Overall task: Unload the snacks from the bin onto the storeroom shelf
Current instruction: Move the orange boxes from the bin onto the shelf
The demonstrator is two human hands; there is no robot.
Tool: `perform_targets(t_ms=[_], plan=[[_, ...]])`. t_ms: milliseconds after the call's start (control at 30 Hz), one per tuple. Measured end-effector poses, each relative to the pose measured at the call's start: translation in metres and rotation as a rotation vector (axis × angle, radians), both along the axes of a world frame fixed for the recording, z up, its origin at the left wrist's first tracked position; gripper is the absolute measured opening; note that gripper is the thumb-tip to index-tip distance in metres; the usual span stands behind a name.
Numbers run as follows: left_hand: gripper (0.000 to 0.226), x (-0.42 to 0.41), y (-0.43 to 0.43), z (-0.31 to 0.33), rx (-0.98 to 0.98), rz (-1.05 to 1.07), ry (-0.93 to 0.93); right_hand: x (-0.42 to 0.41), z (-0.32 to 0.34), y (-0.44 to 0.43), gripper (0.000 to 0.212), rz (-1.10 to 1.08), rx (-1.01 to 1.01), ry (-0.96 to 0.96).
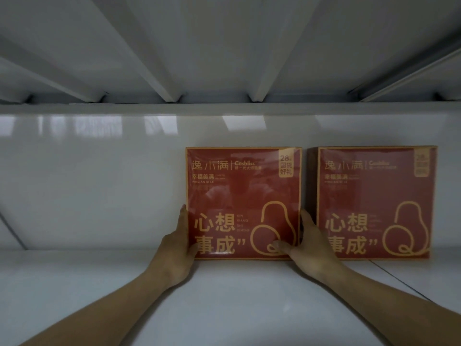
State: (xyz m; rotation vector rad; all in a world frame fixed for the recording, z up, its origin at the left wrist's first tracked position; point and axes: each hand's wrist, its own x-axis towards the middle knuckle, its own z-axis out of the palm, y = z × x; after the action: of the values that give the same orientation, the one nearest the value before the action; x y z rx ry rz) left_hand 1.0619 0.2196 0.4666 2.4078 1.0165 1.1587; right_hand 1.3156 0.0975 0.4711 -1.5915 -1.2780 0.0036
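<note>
Red box [243, 203] stands on shelf [99, 283], left hand [178, 245] and right hand [308, 242] gripping its sides, second box [374, 203] already placed; bin unseen, remainder unknown.

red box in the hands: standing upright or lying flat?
Upright. The red square snack box stands on its lower edge on the white shelf, printed face forward, the left hand and right hand gripping its sides.

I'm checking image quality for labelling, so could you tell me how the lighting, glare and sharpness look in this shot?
Head view: dim and grey overall; window-like glare patches on the glossy back wall; faint reflections on the held box, gripped by the left hand and right hand; the right box has softer, blurred print; wide-angle bending splays the beams overhead.
</note>
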Motion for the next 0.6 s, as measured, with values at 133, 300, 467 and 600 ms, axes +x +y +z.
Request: perform_targets(t_ms=[133,300,467,600], plan=[[0.09,0.001,-0.007,0.006,-0.026,0.004,0.001,-0.002,0.003,-0.002,0.093,-0.006,-0.01,0.041],[0.099,-0.001,-0.022,0.02,-0.164,0.105,0.08,-0.007,0.007,-0.01,0.096,-0.077,-0.123,0.03],[0.082,-0.017,-0.044,0.036,-0.064,0.331,0.295,-0.019,0.018,-0.031,0.079,-0.126,-0.216,-0.047],[0.054,-0.026,-0.072,0.039,0.11,0.425,0.512,-0.029,0.028,-0.055,0.059,-0.222,-0.284,-0.176]])
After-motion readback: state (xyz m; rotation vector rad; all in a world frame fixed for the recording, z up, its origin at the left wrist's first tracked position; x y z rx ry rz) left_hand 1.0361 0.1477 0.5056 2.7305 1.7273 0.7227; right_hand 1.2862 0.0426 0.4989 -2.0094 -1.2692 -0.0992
